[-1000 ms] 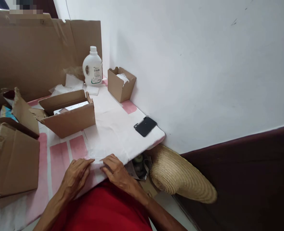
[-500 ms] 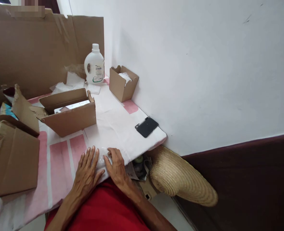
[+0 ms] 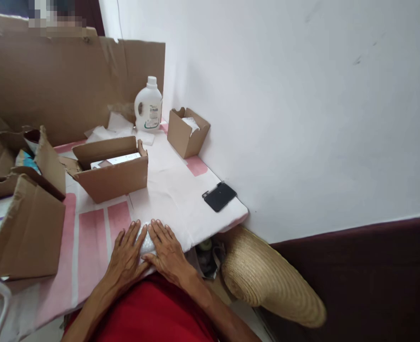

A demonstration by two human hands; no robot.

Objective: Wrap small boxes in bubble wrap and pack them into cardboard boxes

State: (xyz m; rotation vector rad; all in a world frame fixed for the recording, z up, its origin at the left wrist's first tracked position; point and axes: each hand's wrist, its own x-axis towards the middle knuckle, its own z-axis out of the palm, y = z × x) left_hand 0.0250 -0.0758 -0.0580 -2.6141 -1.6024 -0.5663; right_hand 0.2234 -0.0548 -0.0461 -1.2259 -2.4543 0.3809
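My left hand (image 3: 126, 256) and my right hand (image 3: 166, 251) lie flat side by side near the front edge of the table (image 3: 92, 232), fingers spread. Both press on a small wad of clear bubble wrap (image 3: 146, 242) that shows between them. Under them is a white sheet (image 3: 170, 190) spread over the pink-and-white table cover. Neither hand grips anything.
An open cardboard box (image 3: 112, 173) with a white item inside stands behind my hands. A white bottle (image 3: 148, 107), a small open box (image 3: 186, 130), a black phone (image 3: 219, 196), torn boxes (image 3: 24, 223) at left, and a straw hat (image 3: 270, 280) below the table's right end.
My hands moved together and forward from the table edge, flattening onto the bubble wrap. The view shifted slightly.
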